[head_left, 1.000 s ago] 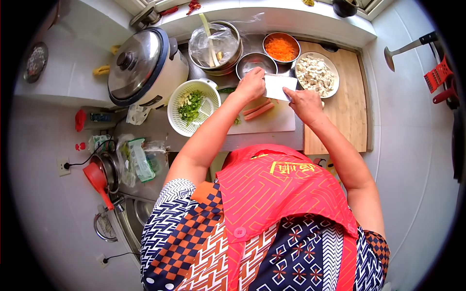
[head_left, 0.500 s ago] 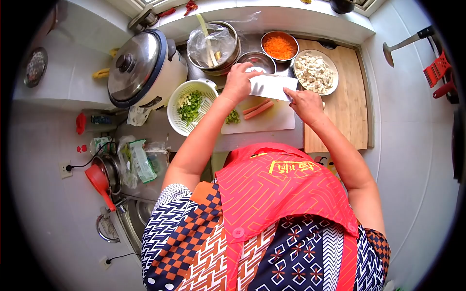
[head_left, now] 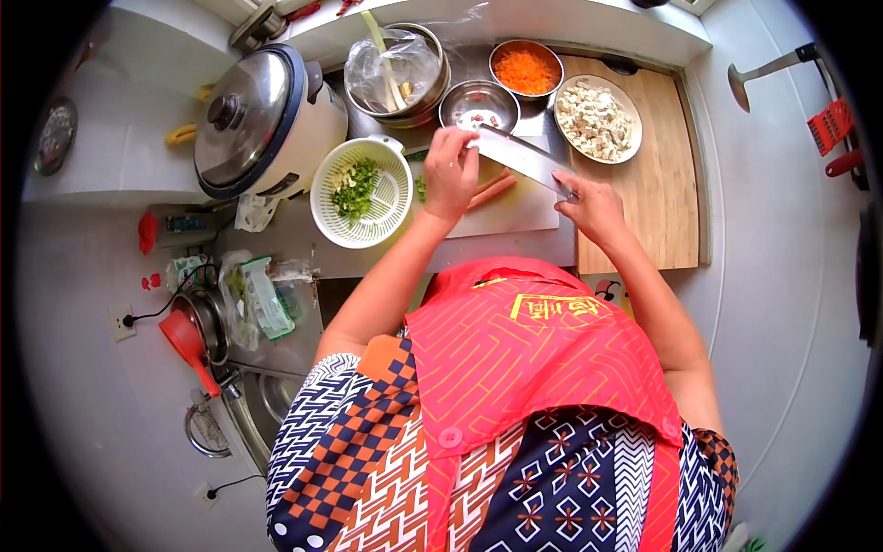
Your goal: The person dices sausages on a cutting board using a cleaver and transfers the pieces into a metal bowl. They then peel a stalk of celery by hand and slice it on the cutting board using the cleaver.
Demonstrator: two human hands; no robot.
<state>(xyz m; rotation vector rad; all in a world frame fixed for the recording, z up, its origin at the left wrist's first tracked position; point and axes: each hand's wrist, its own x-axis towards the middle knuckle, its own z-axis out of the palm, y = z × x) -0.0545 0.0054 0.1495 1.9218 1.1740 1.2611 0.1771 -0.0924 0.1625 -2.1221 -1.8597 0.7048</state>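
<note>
My right hand point(head_left: 593, 204) grips a cleaver point(head_left: 526, 158) by its handle, the blade tilted above a white cutting board point(head_left: 524, 216). At the blade's far end is my left hand point(head_left: 451, 175), fingers bent and drawn together; whether they pinch anything is hidden. Just beyond that end stands a small metal bowl point(head_left: 501, 98) with pale and reddish bits in it. Pinkish-orange sticks point(head_left: 492, 190) lie on the board under the cleaver, partly covered. Some chopped greens point(head_left: 420, 189) show beside my left wrist.
Left of the board are a white colander point(head_left: 395, 198) with chopped greens and a rice cooker point(head_left: 248, 120). Behind stand stacked bowls point(head_left: 432, 101) with a plastic bag and a bowl of shredded carrot point(head_left: 526, 69). A plate of pale cubes point(head_left: 598, 120) sits on a wooden board point(head_left: 667, 184).
The cleaver has turned from broad side up to a steeper, slanted angle. My right hand has moved slightly right and down; my left hand has shifted down along with the blade's far end.
</note>
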